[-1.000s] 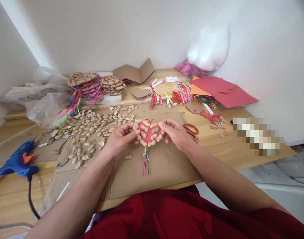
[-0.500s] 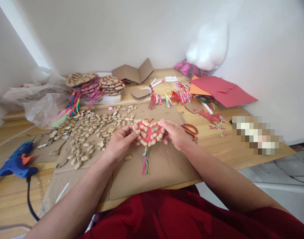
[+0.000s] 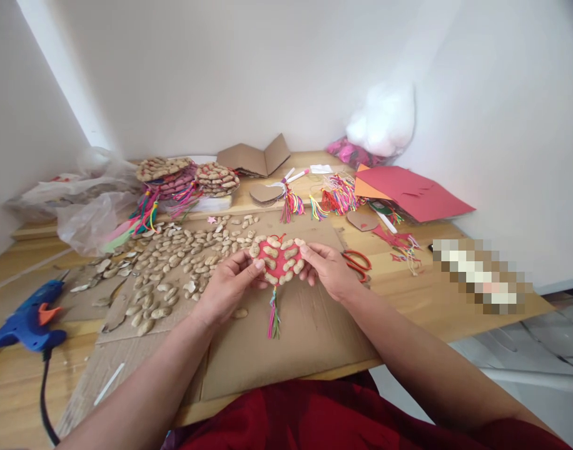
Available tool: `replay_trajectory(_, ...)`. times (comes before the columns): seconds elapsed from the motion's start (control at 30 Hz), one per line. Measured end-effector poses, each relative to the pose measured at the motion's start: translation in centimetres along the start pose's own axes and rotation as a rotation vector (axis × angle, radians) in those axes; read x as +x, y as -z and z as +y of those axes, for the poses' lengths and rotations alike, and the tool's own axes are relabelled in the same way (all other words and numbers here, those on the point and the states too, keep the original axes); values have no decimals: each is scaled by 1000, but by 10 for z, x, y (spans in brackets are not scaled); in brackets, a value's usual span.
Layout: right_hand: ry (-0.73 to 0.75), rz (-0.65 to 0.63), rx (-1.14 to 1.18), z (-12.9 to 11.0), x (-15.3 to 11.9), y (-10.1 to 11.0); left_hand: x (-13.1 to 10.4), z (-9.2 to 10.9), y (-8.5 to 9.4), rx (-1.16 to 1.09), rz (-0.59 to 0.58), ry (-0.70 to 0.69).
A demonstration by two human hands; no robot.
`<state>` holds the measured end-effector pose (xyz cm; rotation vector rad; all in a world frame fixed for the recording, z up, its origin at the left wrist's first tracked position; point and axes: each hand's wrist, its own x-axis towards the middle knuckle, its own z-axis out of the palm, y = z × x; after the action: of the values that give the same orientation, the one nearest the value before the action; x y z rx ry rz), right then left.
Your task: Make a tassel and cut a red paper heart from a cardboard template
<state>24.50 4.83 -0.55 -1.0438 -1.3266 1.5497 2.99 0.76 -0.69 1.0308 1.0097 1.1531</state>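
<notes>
1. Left hand: thumb and fingers grasp one side edge of a red heart-shaped piece.
2. Right hand: fingers pinch the opposite edge, near the upper lobe.
3. Heart-shaped piece: held between both hands above a cardboard sheet. Peanuts line much of its rim, with further ones set inside. A red loop shows at the top and a multicoloured tassel hangs from the point.
4. Assessment: the piece appears well advanced, loop and tassel being present. Red backing shows between the peanuts; whether more covering is due cannot be determined.
5. Beyond the left forearm: blue glue gun, and loose peanuts scattered on cardboard. Near the right hand: orange-handled scissors.
6. Farther back: peanut-covered pieces stacked, cardboard hearts without peanuts, spare tassels and red sheets.
</notes>
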Motion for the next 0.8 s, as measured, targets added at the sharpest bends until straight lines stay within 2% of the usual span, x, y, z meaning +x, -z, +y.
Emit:
replay_trajectory(0.13,9,-13,3,0,-1,0,-1,0,-3,29,-42,16)
replay_trajectory(0.33,-23,-113,34,0,-4,-5,2,-6,-1,19,36,-35)
replay_trajectory(0.6,11,-73,4,4,-3,-4,1,-6,-4,11,9,-19)
replay_trajectory(0.8,-6,-121,-51,1,-7,-6,-1,-1,-10,13,1,-74)
